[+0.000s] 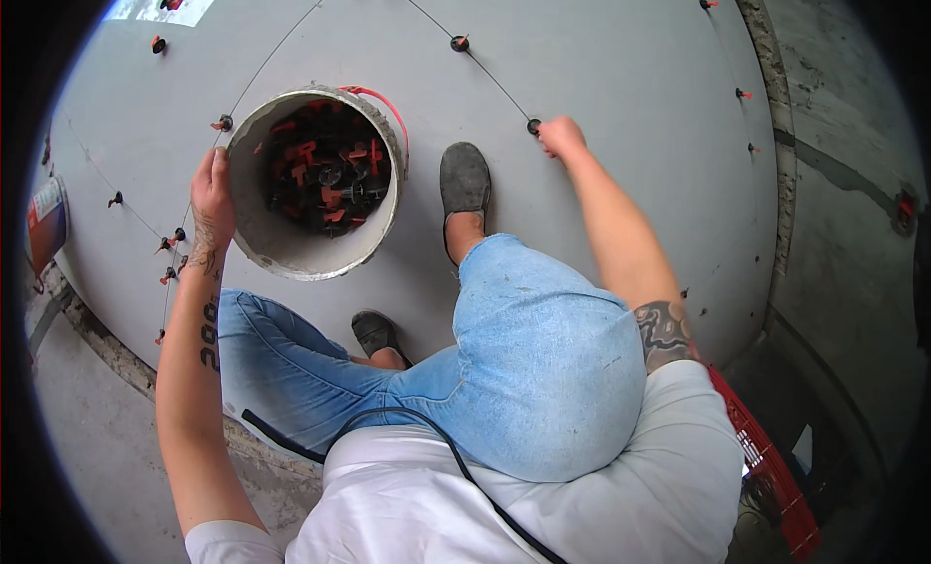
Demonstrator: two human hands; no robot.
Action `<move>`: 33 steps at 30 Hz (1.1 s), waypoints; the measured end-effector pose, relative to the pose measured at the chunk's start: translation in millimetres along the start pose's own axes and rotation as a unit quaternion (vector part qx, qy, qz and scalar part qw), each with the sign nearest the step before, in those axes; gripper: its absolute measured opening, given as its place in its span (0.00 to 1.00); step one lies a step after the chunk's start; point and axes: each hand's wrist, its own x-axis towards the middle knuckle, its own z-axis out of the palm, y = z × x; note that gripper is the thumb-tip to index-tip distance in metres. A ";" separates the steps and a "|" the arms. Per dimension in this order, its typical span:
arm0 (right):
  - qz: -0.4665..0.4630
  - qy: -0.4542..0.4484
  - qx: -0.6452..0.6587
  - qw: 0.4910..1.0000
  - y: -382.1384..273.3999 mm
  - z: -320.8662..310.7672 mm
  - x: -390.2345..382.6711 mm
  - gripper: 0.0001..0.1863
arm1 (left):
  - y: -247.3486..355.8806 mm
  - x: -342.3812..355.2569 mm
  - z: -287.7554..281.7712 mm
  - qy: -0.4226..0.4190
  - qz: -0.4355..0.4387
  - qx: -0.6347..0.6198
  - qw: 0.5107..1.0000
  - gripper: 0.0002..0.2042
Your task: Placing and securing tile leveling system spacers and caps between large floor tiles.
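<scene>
My left hand grips the left rim of a dirty pale bucket, which has a red handle and holds several black round pieces with red tabs. My right hand is closed at a black round fitting on a thin joint line in the grey tiled floor; part of the fitting is hidden by my fingers. Another such fitting stands farther up the same line, and one sits just left of the bucket.
My feet, in dark slip-on shoes, rest on the tiles below me. More fittings dot the floor. A container stands at the far left. A rough concrete edge runs along the right, with a red slatted object at lower right.
</scene>
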 end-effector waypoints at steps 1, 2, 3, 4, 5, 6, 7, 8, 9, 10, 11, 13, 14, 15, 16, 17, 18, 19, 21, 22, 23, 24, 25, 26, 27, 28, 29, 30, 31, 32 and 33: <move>0.180 -0.047 0.341 0.921 3.0 6.3 0.1 0.12 | 0.1 0.8 1.3 0.000 0.003 0.000 1.000 0.20; 0.177 -0.047 0.342 0.922 8.0 10.2 0.6 0.12 | 0.5 1.7 3.0 -0.001 0.007 0.000 1.000 0.20; 0.221 -0.050 0.475 0.850 8.0 16.6 -6.0 0.12 | -0.9 1.0 1.9 0.000 0.009 0.003 1.000 0.20; 0.259 -0.052 0.597 0.757 6.4 20.9 -9.0 0.12 | -2.2 -0.4 1.3 0.006 0.012 0.003 1.000 0.21; 0.258 -0.053 0.600 0.755 -0.3 23.0 -4.8 0.12 | -3.1 -0.4 0.2 0.011 0.015 0.002 1.000 0.21; 0.241 -0.037 0.606 0.757 -3.4 24.1 -0.6 0.12 | -2.0 -0.9 0.2 0.007 0.016 0.002 1.000 0.21; 0.223 -0.021 0.612 0.759 -4.6 22.5 -1.8 0.12 | -0.9 -0.7 -0.1 -0.003 0.004 0.004 1.000 0.21; 0.199 -0.042 0.554 0.808 5.7 23.4 -7.4 0.12 | -0.3 -0.7 1.3 -0.012 -0.009 0.005 1.000 0.21; 0.197 -0.041 0.554 0.808 5.1 20.8 -8.4 0.12 | 0.9 0.2 2.5 -0.010 -0.007 0.004 1.000 0.21; 0.126 0.074 0.252 0.957 5.7 18.4 -10.5 0.12 | 1.4 0.7 4.7 -0.005 -0.004 -0.001 1.000 0.21; 0.040 0.181 -0.084 0.979 7.2 16.4 -13.8 0.12 | 1.2 1.1 7.0 -0.001 -0.002 -0.007 1.000 0.21; 0.015 0.159 -0.112 0.981 -22.2 5.6 -33.0 0.15 | -2.9 -4.4 -7.7 0.003 -0.005 0.006 1.000 0.21; -0.077 0.139 -0.170 0.973 -22.5 -1.0 -34.8 0.17 | -4.0 -3.7 -10.4 -0.001 -0.001 0.010 1.000 0.21; -0.162 0.119 -0.223 0.954 -14.4 -7.8 -36.2 0.18 | 0.0 -0.9 -6.9 -0.004 0.002 0.008 1.000 0.21; -0.158 0.121 -0.222 0.954 -7.2 -10.2 -30.8 0.18 | 3.8 1.2 -4.0 -0.007 0.007 0.015 1.000 0.21; -0.191 0.118 -0.262 0.939 -2.6 -11.8 -21.9 0.19 | 7.7 2.9 -1.5 -0.009 0.012 0.021 1.000 0.21; -0.226 0.111 -0.303 0.919 -6.4 -13.2 -19.1 0.19 | 7.2 2.1 -1.6 -0.008 0.010 0.020 1.000 0.21; -0.227 0.110 -0.304 0.918 -9.3 -13.1 -17.9 0.19 | 6.9 1.3 -1.8 -0.007 0.007 0.019 1.000 0.21; -0.128 0.054 -0.286 0.948 -17.3 -12.0 -13.6 0.19 | 6.5 -0.3 -1.3 -0.003 0.003 0.018 1.000 0.21; -0.130 0.054 -0.286 0.948 -18.9 -11.1 -13.9 0.19 | 6.3 -1.1 -0.4 -0.003 0.005 0.011 1.000 0.21; -0.100 0.078 -0.246 0.961 -19.4 -10.2 -15.3 0.20 | 6.1 -1.2 -0.5 -0.004 0.006 0.003 1.000 0.21; -0.068 0.101 -0.206 0.971 -18.2 -8.8 -17.1 0.21 | 4.8 -1.5 -1.2 -0.005 0.006 0.004 1.000 0.21; -0.068 0.100 -0.206 0.971 -18.7 -6.9 -17.2 0.21 | 3.0 -0.9 -2.4 -0.008 0.003 0.003 1.000 0.21; -0.013 0.103 -0.169 0.980 -20.3 -4.2 -16.9 0.19 | 1.8 -0.4 -3.5 -0.012 0.000 0.001 1.000 0.21; 0.042 0.105 -0.133 0.985 -20.1 -2.9 -17.8 0.17 | 2.4 -1.0 -3.0 -0.014 -0.001 0.000 1.000 0.21; 0.044 0.105 -0.134 0.984 -20.2 -1.3 -18.9 0.17 | 3.8 -1.5 -3.9 -0.011 -0.005 0.003 1.000 0.21; 0.103 0.052 0.032 0.993 -20.8 0.4 -19.6 0.18 | 4.4 -1.9 -3.8 -0.008 -0.009 0.006 1.000 0.21; 0.158 -0.001 0.198 0.967 -21.5 2.1 -19.7 0.19 | 2.8 -1.7 -3.1 -0.008 -0.008 0.006 1.000 0.21; 0.159 -0.001 0.198 0.967 -22.2 3.3 -19.7 0.19 | 1.1 -1.1 -2.4 -0.004 -0.004 0.000 1.000 0.21; 0.173 0.002 0.236 0.956 -23.0 4.1 -19.3 0.19 | -0.3 -0.6 -1.8 0.001 0.000 -0.006 1.000 0.21; 0.188 0.006 0.274 0.943 -22.1 5.4 -18.7 0.20 | 0.2 0.0 -0.7 -0.001 0.000 -0.006 1.000 0.21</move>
